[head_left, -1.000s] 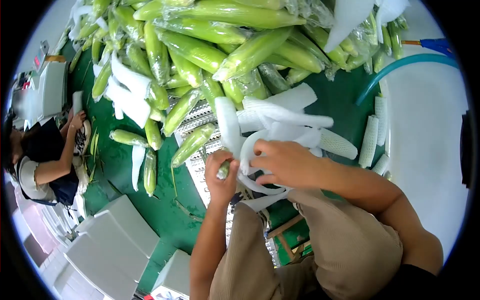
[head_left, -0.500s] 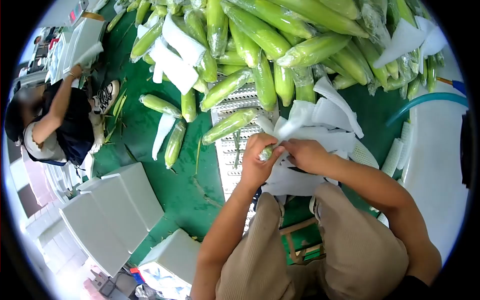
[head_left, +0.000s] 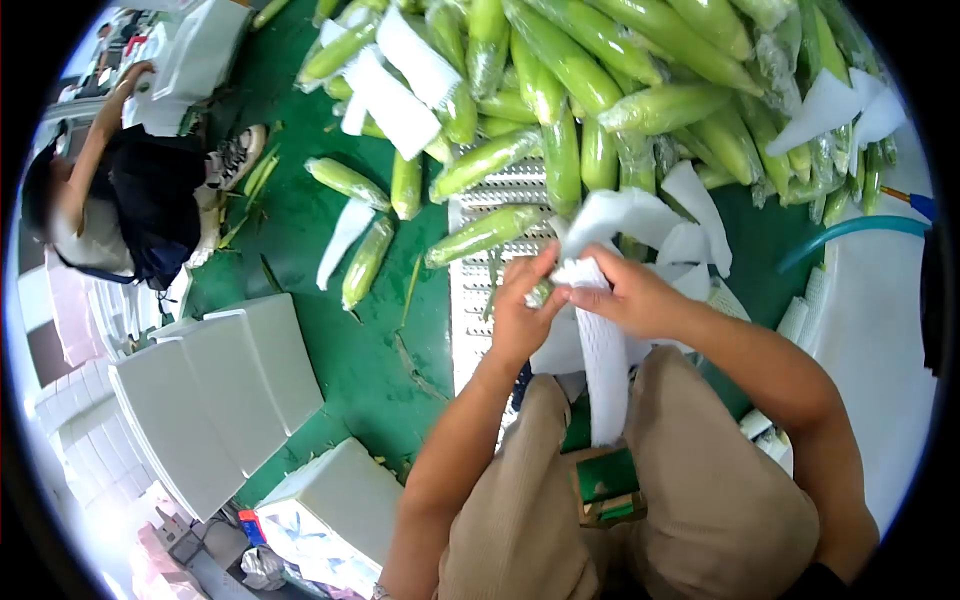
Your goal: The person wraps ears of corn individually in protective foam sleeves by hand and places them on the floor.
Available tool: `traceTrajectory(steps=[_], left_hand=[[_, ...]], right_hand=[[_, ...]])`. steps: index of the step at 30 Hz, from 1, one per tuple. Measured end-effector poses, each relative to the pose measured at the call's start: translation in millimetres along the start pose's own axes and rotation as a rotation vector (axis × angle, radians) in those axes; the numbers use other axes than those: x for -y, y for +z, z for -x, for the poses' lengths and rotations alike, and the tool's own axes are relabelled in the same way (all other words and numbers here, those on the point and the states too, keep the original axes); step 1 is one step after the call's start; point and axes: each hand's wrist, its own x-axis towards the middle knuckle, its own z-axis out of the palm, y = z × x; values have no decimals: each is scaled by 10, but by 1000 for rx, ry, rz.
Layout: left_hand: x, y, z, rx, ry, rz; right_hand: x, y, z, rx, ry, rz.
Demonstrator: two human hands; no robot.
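Observation:
My left hand [head_left: 522,312] is closed around a film-wrapped ear of corn, and only the corn's end [head_left: 538,293] shows between thumb and fingers. Beside it, touching at the thumbs, my right hand [head_left: 632,298] pinches a white foam sleeve [head_left: 604,375] whose long part hangs down between my knees. The sleeve's upper end is bunched at the fingers; whether any corn is inside it I cannot tell. Just beyond my hands lie loose white foam pieces [head_left: 625,215]. Another wrapped ear of corn [head_left: 482,236] rests on the perforated metal rack [head_left: 470,325].
A large heap of wrapped corn [head_left: 570,70] lies ahead. Several loose ears lie on the green floor [head_left: 350,370] to the left. White foam boxes [head_left: 215,420] stand at lower left, a blue hose [head_left: 850,228] at right. Another person [head_left: 150,190] sits at far left.
My right hand has drawn a foam sleeve out from the foam pieces, and it now hangs below my hands. The person at left has raised an arm. The view has shifted slightly.

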Motion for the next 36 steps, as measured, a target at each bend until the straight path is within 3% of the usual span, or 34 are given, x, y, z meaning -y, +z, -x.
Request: traceTrajectory(steps=[2,3,6,7,9,10,12,14,15,16,18,19,20,21,22,23,24,25,26,28,30,31,32,36], left_hand=[[49,-30,7,-27,127,67],[-102,-123,-10,-8,86,72],[-264,-370,55,38,37,15],[-244,-437,99,22,10,4],[-97,-487,104,-39,-21,-11],[37,-495,91,-98,81,-59],[300,-465,135,-218,-103,220],[631,-448,196,-321,-163,418],[583,-508,259,-281,-226,316],[528,-559,217,-209,-162,117],[178,-686,40,-74,95,-375],[-58,-705,-55,2,287,-671],[-243,-686,-99,124,225,-741],[-245,-678,-111,179,256,-735],[-242,-674,-161,227,296,-731],[-329,-648,-133,285,91,-605],[-263,-641,-91,229,129,-419],[40,-575,15,287,-19,-261],[73,-541,97,274,-202,99],[140,-473,252,44,-551,914],[-228,-598,178,-63,-642,838],[-129,-634,221,-69,-691,1108],[-31,-675,268,-21,-635,1183],[511,-447,452,-351,-734,1255]], right_hand=[[-166,163,-42,-90,-25,-178],[-173,237,-109,-56,13,-316],[-7,615,-178,-314,-103,-420],[61,690,-183,-337,-52,-423],[209,792,-204,-268,89,-639],[223,813,-226,-244,163,-743],[-2,850,-302,-109,5,-940],[-222,881,-372,-154,-81,-722],[-205,807,-359,-331,-176,-169],[-146,706,-404,-453,-460,139],[36,471,-328,-413,-531,188],[71,373,-287,-371,-481,40],[99,317,-243,-320,-433,-114],[173,356,-216,-338,-106,-527],[210,257,-288,-30,-155,-824],[230,96,-422,293,-205,-1107],[223,242,-445,129,-31,-1147],[215,391,-466,-45,137,-1187],[77,517,-548,14,216,-1306],[6,669,-645,-118,228,-1323],[-107,751,-724,-194,180,-1249],[-165,777,-741,-230,153,-1211],[-218,790,-734,-230,142,-1334],[-854,1069,-843,-333,257,-952]])
